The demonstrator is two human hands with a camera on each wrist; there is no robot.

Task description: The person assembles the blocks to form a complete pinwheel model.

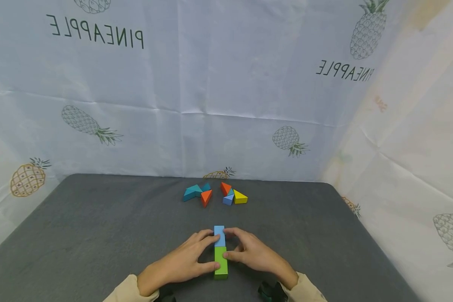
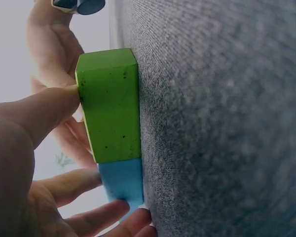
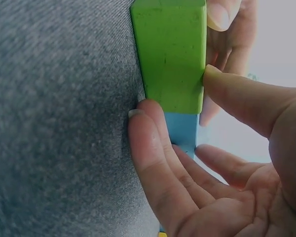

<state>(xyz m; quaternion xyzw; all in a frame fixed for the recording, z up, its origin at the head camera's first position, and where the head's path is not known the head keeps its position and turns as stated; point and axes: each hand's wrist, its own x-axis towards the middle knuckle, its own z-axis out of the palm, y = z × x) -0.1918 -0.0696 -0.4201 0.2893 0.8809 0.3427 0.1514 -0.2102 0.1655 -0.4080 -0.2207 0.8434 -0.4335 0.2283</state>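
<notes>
While two hands flank a short row on the dark grey surface (image 1: 109, 235), we see the green rectangular block (image 1: 220, 261) at the near end and the light-blue rectangular block (image 1: 219, 235) touching its far end, both lying flat. The left hand (image 1: 186, 258) rests its thumb on the near part of the green block and its fingers against the blue one. The right hand (image 1: 256, 251) sets its thumb on the green block's right upper edge and its fingers low along the right side. Each grip is loosely spread, curled round neither block; together they have the row between them. We judge that this contact from both sides keeps the two blocks in line and their ends together. Well apart, on the far side, sit a left cluster with an orange triangular block (image 1: 206, 197) and a teal block (image 1: 191, 193), and a right cluster with a yellow triangular block (image 1: 240, 197), perhaps placed there to leave working room.
</notes>
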